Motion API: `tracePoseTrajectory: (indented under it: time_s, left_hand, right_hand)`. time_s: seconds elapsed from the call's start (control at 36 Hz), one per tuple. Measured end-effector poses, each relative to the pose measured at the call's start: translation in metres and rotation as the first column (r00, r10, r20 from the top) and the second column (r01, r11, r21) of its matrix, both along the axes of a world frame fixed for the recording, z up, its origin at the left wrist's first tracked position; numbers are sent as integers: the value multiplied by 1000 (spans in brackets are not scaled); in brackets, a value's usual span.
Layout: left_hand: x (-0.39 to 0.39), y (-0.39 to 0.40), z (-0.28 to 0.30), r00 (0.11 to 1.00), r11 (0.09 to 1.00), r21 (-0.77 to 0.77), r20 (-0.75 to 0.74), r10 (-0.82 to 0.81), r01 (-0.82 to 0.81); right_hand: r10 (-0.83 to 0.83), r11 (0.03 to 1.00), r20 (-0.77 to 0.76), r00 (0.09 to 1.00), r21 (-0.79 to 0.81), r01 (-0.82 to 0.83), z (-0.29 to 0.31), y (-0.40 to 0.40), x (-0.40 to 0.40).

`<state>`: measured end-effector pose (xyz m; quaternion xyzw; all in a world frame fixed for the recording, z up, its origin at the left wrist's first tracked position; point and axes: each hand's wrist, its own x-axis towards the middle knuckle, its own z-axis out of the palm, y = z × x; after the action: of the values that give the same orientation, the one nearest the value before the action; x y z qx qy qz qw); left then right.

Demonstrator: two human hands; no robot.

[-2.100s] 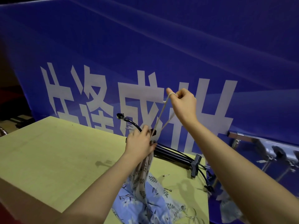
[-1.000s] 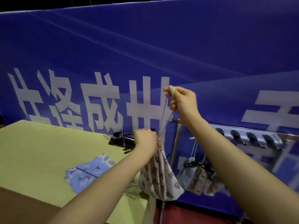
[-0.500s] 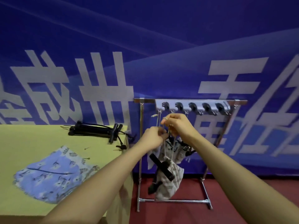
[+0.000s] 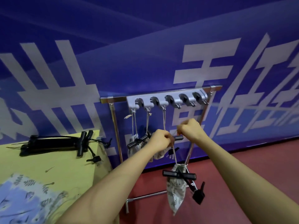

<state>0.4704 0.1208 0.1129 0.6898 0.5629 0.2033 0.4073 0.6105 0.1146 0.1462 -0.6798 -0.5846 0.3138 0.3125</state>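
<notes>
Small beige leaf-print drawstring pouch hangs lower centre-right of frame, below both hands, with a black T-shaped plastic piece sticking out of its mouth. The grip of the left hand and of the right hand is curled tight, each on one pale cord. Fingertips hidden, pouch bottom blurred.

Below the hook rail's three left hooks, cords and hung pouches fill the space. Its two right hooks are bare; below them the way lies open to the right hand. Left of the rail stands the worktop.
</notes>
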Motion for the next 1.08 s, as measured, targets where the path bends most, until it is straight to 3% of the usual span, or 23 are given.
tracePoseTrajectory:
  time_s: [0.19,0.33,0.47,0.58,0.69,0.78,0.92,1.08]
  left_hand:
    - [36,38,-17,998,999,-31,38,41,-40]
    - [58,58,-21,991,994,-8,81,108,-107]
    - [81,83,-18,963,974,-4,149,226,-228]
    - [95,102,-18,929,940,35,166,330,-340]
    - [107,121,-15,880,890,58,189,435,-453]
    - [115,133,-17,854,861,66,187,486,-505]
    - [125,151,-25,808,815,50,174,563,-578]
    - [125,162,-38,826,825,39,51,561,-563]
  right_hand:
    - [53,996,110,993,-80,-45,-10,41,37]
    - [161,985,57,985,-80,-156,-20,78,63]
    - [269,963,4,963,-20,-269,-20,108,88]
    - [344,928,102,933,110,-355,-26,128,97]
    - [332,900,209,920,221,-375,-39,143,103]
    - [292,902,207,934,264,-341,-46,154,103]
    - [238,925,259,936,233,-300,-52,176,98]
    - [272,937,394,878,100,-335,-68,185,97]
